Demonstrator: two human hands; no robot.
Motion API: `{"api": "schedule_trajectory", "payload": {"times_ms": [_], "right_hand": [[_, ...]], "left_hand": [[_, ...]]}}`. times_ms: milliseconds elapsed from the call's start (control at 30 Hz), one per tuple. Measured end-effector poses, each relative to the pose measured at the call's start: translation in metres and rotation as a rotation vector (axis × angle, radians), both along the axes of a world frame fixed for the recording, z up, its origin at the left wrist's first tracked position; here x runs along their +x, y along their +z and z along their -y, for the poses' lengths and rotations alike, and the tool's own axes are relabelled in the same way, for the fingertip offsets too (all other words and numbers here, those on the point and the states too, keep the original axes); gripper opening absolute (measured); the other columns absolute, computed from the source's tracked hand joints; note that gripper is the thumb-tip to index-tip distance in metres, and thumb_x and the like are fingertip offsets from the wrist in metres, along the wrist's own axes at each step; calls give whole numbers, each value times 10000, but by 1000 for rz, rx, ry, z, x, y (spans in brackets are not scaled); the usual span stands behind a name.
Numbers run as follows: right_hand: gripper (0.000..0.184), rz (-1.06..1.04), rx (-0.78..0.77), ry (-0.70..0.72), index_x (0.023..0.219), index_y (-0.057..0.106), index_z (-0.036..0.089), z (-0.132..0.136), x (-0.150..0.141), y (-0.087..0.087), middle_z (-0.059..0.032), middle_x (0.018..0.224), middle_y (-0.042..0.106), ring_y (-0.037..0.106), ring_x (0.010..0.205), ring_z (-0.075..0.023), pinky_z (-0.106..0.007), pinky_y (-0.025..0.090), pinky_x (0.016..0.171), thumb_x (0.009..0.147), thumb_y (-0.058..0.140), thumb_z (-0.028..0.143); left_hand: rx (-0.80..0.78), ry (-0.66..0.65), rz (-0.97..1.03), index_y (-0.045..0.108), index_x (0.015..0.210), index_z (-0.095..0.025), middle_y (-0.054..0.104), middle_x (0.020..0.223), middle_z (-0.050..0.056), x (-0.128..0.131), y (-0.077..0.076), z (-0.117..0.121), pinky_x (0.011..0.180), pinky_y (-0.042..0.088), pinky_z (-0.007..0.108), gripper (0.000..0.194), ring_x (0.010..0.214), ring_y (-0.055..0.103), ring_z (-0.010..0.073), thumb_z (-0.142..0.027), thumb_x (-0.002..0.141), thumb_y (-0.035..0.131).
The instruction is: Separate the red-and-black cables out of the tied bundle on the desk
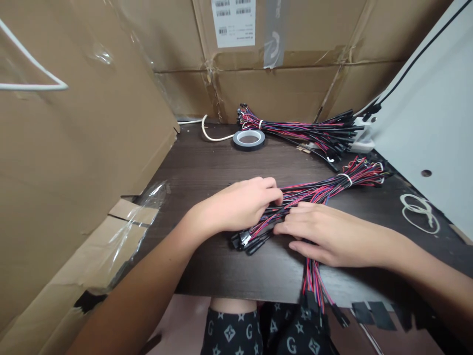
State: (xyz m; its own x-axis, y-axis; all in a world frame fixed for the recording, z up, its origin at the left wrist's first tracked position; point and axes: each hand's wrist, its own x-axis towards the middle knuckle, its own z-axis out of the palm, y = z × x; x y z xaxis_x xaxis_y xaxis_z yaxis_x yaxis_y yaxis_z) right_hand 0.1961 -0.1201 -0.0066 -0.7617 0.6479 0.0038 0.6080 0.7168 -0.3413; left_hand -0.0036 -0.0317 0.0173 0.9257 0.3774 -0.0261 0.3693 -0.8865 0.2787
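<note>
A bundle of red, black and blue wires (325, 190) lies across the dark table, tied near its right end with a white tie. My left hand (251, 202) rests over the left part of this bundle, its fingers curled down onto the wires. Just right of it, my right hand (321, 231) is bent over the same bundle, fingertips among the strands. Black connector ends (246, 241) stick out below my left hand. From beneath my right hand a separated group of wires (314, 278) hangs over the table's front edge. My fingertips are partly hidden.
A second tied wire bundle (295, 129) lies at the back, beside a roll of black tape (249, 140). A coiled pale cord (419, 213) lies at right. Cardboard (74, 123) walls the left and back; black tape pieces (373, 315) stick to the front edge.
</note>
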Motion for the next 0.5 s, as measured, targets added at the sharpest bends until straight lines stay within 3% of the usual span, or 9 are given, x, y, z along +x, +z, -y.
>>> {"api": "schedule_trajectory", "payload": {"times_ms": [133,267,433,500], "right_hand": [[258,-15,13,32,1100,654,142,-1,1,2,-78,907,605,521,859,-202,-359,421,836,946,448,170],[210,-27,-11,47,941,672,150,0,1,4,-68,892,564,493,811,-178,-347,423,789,933,462,157],[198,-80,-7,47,877,661,169,2,1,4,-96,1180,547,503,1041,-212,-377,420,921,915,470,134],[205,-93,-37,40,891,655,169,3,0,5,-91,1202,552,510,1057,-204,-372,419,947,926,455,138]], "left_hand": [[78,137,147,659,895,-180,677,926,18,-3,-2,-16,780,458,281,220,861,612,180,-69,881,470],[151,181,165,678,857,-184,691,875,15,-8,-12,-30,748,457,296,218,812,624,187,-73,847,491],[179,177,161,688,872,-184,692,883,22,-11,-18,-32,742,456,296,219,806,622,188,-79,843,497],[172,184,143,691,870,-186,692,880,20,-11,-18,-31,742,457,296,225,799,621,187,-78,840,496]]}}
